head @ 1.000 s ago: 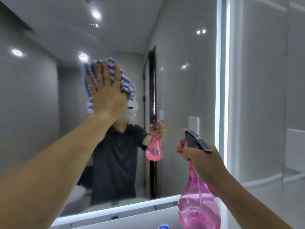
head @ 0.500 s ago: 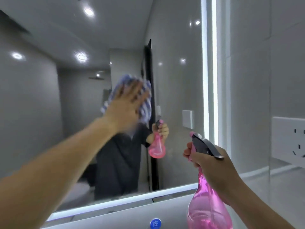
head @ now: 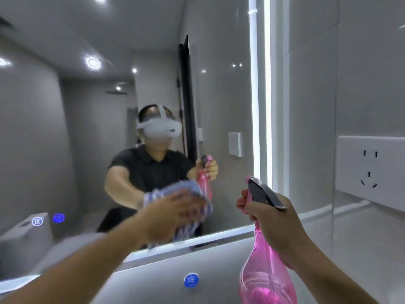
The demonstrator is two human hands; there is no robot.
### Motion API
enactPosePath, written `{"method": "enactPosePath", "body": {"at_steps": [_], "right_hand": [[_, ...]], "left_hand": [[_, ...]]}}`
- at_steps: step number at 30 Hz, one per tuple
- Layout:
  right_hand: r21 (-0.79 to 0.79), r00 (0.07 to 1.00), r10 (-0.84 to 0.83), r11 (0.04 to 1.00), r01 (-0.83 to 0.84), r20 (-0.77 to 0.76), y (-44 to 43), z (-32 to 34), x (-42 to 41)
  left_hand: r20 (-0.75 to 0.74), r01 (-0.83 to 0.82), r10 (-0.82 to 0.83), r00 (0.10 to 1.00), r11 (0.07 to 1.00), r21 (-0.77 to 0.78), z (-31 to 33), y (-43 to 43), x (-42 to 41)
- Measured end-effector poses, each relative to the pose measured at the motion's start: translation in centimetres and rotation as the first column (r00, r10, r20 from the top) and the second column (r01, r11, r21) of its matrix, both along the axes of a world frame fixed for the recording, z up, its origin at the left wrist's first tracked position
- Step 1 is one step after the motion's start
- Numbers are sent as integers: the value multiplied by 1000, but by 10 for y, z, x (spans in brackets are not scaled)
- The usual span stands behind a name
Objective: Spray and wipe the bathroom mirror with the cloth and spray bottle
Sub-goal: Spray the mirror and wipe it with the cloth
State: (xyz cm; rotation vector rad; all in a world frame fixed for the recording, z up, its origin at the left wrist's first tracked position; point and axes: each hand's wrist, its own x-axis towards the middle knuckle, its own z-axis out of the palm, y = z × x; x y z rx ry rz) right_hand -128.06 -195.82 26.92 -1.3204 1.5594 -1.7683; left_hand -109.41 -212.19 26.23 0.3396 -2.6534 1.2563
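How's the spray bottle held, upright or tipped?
Roughly upright: the pink spray bottle hangs bulb-down, trigger head on top, neck gripped by the right hand.

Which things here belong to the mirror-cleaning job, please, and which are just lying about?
In use: the mirror, the striped cloth under the left hand, the pink spray bottle in the right hand.
Just there: the wall socket, the blue button below the mirror, the lit icons.

We press the blue-and-white striped cloth (head: 188,232), blurred, against the lit mirror's (head: 219,95) lower part. We grip the pink see-through bottle (head: 267,279) upright, grey trigger head facing the glass.
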Motion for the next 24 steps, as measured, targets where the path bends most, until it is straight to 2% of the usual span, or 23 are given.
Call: {"method": "enactPosePath", "body": {"at_steps": [1, 2, 3, 4, 6, 7, 9, 10, 11, 12, 13, 14, 15, 16, 18, 19, 20, 21, 22, 24], "right_hand": [[6, 1000, -2, 1000, 2, -1, 1, -2, -1], [13, 1000, -2, 1000, 2, 0, 1, -4, -2], [20, 1000, -1, 1000, 1, 2, 1, -6, -3], [24, 1000, 1, 1000, -1, 3, 1, -8, -3], [15, 1000, 5, 1000, -6, 16, 0, -10, -3], [9, 1000, 7, 1000, -7, 26, 0, -10, -4], [4, 999, 21, 1000, -21, 36, -1, -10, -2], [7, 999, 30, 1000, -30, 29, -2, -10, 0], [15, 999, 37, 999, -37, 10, -3, -8, 2], [17, 999, 41, 999, -41, -14, -5, -5, 5], [11, 999, 44, 999, -44, -33, -6, -1, 6], [0, 998, 47, 999, -47, -44, -8, 4, 6], [-11, 997, 50, 999, -50, -56, -10, 11, 5], [-20, 996, 53, 998, -55, -69, -11, 18, 3], [-33, 994, 62, 997, -65, -88, -15, 31, -1], [-32, 993, 73, 997, -76, -95, -16, 36, -2], [-32, 992, 82, 996, -86, -98, -17, 39, -3], [-33, 992, 83, 996, -86, -100, -19, 41, -4], [-36, 992, 71, 997, -75, -106, -20, 41, -4], [-45, 993, 44, 998, -49, -114, -22, 37, -3]], "left_hand": [[-147, 6, -23, 989, 993, -114, 17, -15, -4], [-253, -60, 26, 967, 990, -127, 43, -13, -7], [-441, -70, -24, 897, 978, -195, 76, -25, -10], [-535, -139, 12, 845, 970, -198, 109, -27, -14], [-639, -242, 108, 762, 962, -126, 129, -32, -30], [-676, -224, 111, 729, 971, -82, 125, -37, -42], [-667, -206, 116, 736, 977, -57, 99, -33, -59], [-561, -133, 98, 822, 991, -21, 75, -33, -63], [-337, -37, 43, 941, 999, 22, 46, -32, -62], [-32, 69, -66, 997, 993, 93, 15, -30, -53], [141, 221, -227, 964, 974, 57, -17, -31, -38], [253, 198, -172, 952, 977, -80, -41, -27, -22], [271, 109, -61, 961, 980, -166, -54, -24, -3], [228, 38, 2, 974, 985, -171, -59, -27, 15], [140, 84, -64, 988, 986, -141, -33, -42, 40], [16, 111, -110, 994, 972, -208, -5, -48, 44], [-167, 70, -118, 979, 961, -267, 29, -49, 46], [-371, -6, -114, 922, 951, -308, 65, -52, 46], [-555, -93, -91, 827, 951, -295, 99, -52, 45], [-785, -185, -36, 619, 964, -190, 140, -48, 34]]}}
